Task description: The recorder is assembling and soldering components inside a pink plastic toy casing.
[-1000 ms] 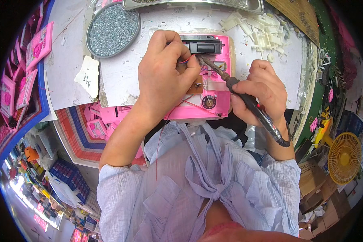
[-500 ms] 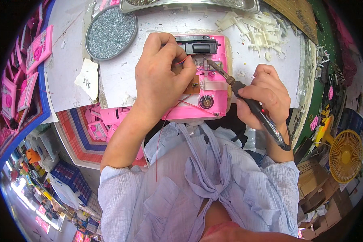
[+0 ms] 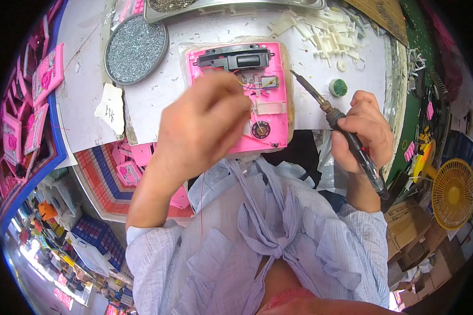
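Seemingly mid-job: our right hand (image 3: 363, 130) grips the soldering iron (image 3: 335, 119) off the open pink housing (image 3: 247, 94) at upper centre (wires exposed); our blurred left hand (image 3: 205, 126) perhaps pinches a thin wire.

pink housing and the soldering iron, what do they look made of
The pink housing looks like moulded plastic: uniform bright colour, smooth slightly glossy surface, formed ribs and recesses. The soldering iron, in the right hand, seems to have a dull dark metal tip and shaft and a black plastic or rubber handle; which one is unclear.
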The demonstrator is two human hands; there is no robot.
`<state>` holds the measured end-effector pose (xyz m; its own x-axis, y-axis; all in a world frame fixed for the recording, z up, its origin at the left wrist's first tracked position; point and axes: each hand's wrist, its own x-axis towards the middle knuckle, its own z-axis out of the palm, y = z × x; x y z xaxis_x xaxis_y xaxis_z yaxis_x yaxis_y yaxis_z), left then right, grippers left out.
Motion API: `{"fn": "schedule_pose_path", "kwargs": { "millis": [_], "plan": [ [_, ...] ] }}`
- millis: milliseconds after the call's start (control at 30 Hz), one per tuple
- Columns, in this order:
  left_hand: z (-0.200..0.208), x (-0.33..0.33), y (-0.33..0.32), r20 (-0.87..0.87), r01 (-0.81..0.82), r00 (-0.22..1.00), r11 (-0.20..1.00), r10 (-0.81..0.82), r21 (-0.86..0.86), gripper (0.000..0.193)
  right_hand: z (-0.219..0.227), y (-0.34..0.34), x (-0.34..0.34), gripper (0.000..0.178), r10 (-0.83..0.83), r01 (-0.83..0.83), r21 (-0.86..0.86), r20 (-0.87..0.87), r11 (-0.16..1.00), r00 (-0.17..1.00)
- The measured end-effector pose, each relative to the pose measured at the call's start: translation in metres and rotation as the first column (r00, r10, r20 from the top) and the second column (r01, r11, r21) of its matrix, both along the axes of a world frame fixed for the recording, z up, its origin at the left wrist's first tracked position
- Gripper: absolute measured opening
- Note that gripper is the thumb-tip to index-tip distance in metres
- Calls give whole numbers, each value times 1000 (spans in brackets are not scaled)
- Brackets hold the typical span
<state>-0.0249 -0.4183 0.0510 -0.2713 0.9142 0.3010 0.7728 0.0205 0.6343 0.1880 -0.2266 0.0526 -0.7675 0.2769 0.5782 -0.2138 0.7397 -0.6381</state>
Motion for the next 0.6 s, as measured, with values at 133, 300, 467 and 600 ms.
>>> {"fn": "schedule_pose_path", "kwargs": {
  "millis": [133, 300, 467, 600],
  "plan": [
    [-1, -3, 8, -121, 330, 927, 926, -354, -182, 30, -2, 1, -1, 25, 4, -4, 27, -12, 1000, 1000],
    [-3, -17, 18, -188, 447, 849, 861, -494, -242, 20, -1, 2, 2, 26, -3, 4, 36, -37, 999, 999],
    [-3, -22, 33, -182, 575, 734, 742, -654, -346, 12, 1, 4, 6, 27, -7, 9, 51, -39, 999, 999],
    [-9, -34, 41, -71, 660, 707, 692, -704, -293, 11, 4, 1, 8, 26, -31, 31, 28, -21, 999, 999]
  ]
}}
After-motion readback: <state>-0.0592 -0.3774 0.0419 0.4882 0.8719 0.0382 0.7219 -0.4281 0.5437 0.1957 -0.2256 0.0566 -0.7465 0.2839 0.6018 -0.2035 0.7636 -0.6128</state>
